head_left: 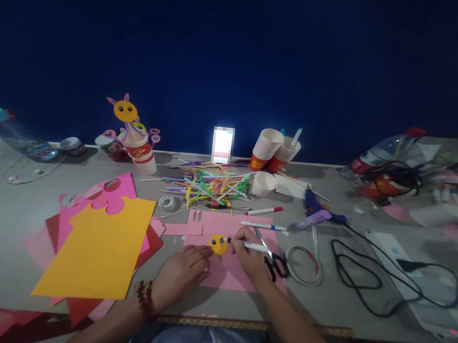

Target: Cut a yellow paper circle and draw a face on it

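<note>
My right hand [248, 254] is closed around a black-tipped white marker [256, 246], its tip at the right eye of a small yellow paper face [218, 245]. Two dark eyes show on that round face. My left hand [188, 268] lies flat on the table side of the face, fingers extended and fingertips touching its left edge. Beneath both lies a pink paper sheet [234, 278]. Black-handled scissors [277, 266] rest on the sheet just right of my right hand. Above it lie a blue marker [264, 226] and a red marker [263, 211].
Yellow paper [101, 251] covers pink and red sheets at left. Behind are pipe cleaners [215, 186], stacked paper cups [266, 148] and a yellow-faced cup figure [125, 110]. A glue gun [319, 208], tape roll [304, 267] and black cable [358, 283] lie to the right.
</note>
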`<move>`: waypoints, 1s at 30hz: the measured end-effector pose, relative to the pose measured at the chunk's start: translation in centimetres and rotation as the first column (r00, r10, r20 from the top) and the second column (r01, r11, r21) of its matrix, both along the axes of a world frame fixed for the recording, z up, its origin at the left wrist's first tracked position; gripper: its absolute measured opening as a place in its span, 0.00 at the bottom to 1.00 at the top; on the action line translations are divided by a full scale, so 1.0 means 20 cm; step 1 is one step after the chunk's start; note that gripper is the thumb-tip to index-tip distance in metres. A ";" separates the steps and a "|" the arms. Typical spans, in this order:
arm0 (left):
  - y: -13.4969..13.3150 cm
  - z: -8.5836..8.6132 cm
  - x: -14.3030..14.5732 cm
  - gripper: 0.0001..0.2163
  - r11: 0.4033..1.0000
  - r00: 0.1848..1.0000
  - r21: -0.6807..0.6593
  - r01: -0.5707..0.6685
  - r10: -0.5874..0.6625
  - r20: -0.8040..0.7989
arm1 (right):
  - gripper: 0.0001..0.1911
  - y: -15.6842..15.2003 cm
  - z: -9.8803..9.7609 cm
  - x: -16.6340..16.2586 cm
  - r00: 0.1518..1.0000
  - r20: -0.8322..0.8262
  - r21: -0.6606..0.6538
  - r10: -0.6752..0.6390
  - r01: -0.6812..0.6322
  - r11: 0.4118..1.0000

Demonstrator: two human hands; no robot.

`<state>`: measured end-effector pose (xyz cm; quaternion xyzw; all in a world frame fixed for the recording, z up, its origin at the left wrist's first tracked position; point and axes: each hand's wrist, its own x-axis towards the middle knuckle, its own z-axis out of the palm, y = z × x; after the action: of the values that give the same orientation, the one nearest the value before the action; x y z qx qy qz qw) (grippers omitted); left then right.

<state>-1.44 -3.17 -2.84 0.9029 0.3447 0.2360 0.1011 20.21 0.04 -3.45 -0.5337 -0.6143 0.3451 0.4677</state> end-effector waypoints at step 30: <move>0.00 -0.01 -0.01 0.04 1.000 0.999 0.006 0.015 -0.015 -0.037 | 0.11 0.00 -0.01 0.01 0.993 0.119 -0.021 0.027 -0.025 0.999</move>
<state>-1.54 -3.13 -3.00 0.9100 0.3389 0.2198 0.0937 20.43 0.03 -3.65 -0.5497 -0.6447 0.3247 0.4205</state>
